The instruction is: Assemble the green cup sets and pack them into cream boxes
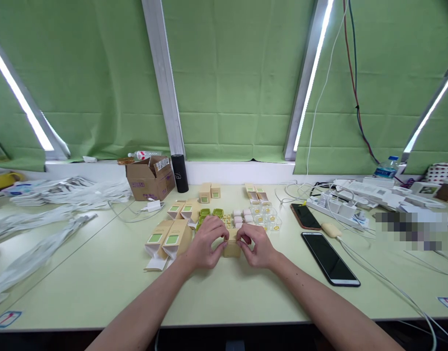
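Your left hand (208,242) and right hand (258,245) pinch the small box (232,249) by its upper sides, thumbs and fingertips closed on it from either side. It is on the table (224,297), in front of you. Just beyond it crowd the green cups (218,213), partly hidden by your left hand, then yellow bits (227,217), pale blocks (237,219) and clear cups (267,217) running rightward. Open cartons (177,237) lie close by your left wrist, flaps toward you. Near your right forearm lies a phone (330,258), with a second phone (305,216) behind it and cables (383,278) trailing past. Farther back stand a brown carton (151,181) and a black bottle (179,173); white strips (68,200) cover the far left.
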{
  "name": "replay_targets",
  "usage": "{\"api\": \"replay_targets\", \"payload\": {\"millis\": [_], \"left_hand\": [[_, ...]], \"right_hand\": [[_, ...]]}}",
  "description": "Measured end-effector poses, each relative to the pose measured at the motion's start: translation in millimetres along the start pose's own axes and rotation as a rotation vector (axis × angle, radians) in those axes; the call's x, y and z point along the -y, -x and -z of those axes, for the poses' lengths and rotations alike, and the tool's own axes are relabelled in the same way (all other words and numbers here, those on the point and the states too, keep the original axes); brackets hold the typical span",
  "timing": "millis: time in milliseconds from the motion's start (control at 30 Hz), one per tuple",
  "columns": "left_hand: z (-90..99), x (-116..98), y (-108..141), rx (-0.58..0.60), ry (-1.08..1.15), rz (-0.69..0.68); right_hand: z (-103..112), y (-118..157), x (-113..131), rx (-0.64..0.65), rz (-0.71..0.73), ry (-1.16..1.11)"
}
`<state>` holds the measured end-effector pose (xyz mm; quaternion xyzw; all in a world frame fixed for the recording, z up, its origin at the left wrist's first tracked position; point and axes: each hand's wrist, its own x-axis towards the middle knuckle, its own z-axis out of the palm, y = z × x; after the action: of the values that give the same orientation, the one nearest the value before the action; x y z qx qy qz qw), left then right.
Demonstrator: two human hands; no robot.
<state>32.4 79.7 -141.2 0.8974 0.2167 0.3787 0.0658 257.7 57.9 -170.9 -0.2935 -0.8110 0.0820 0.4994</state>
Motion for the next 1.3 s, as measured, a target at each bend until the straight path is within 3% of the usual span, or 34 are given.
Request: {"api": "replay_targets", "payload": {"millis": [233,1000,1200,1300], "left_hand": [[-1.3,0,0,-0.057,-0.010,-0.098],[-2.5,1,1,-0.008,-0.057,-0.073],[-5.5,6,-2,-0.161,-0.177,0.062],[-6.8,10,-2,-0.140,-0.240,0.142]], "right_hand": [[-2,1,-3,-0.047,0.080,0.015],[-2,2,-2,-0.002,0.039,-0.002],[9,1,-7,0.068,-0.022,0.033],[17,0,-11,0.118,-0.080,0.035]]}}
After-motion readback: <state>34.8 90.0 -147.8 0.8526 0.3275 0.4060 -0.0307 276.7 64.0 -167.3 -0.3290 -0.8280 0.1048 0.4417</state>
